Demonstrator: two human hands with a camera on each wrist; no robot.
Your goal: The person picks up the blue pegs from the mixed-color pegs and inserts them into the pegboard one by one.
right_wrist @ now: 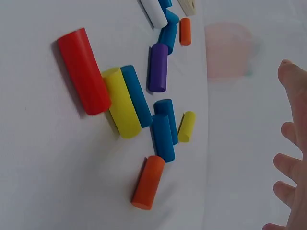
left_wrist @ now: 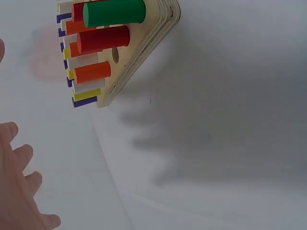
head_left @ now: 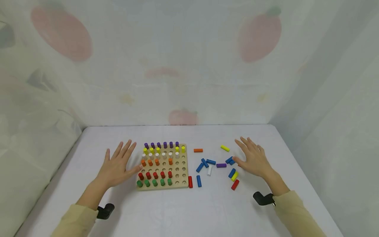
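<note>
A wooden pegboard (head_left: 182, 169) stands left of the table's middle, with rows of purple, yellow, white, orange, red and green pegs upright in it and bare holes mostly toward its right side. My left hand (head_left: 116, 168) hovers at the board's left edge with fingers spread, holding nothing. Over the right part of the table, my right hand (head_left: 253, 158) is spread too, near loose blue pegs (head_left: 232, 172). An orange peg (right_wrist: 148, 182) lies close to that hand in the right wrist view; the hand hides it in the head view.
Between board and right hand lie loose pegs: a purple peg (head_left: 221, 165), a white peg (head_left: 209, 170), a red peg (head_left: 190, 181), an orange peg (head_left: 198, 150), a yellow peg (head_left: 225, 148) and several blue ones. A printed white curtain (head_left: 207, 92) hangs behind the white table (head_left: 177, 214).
</note>
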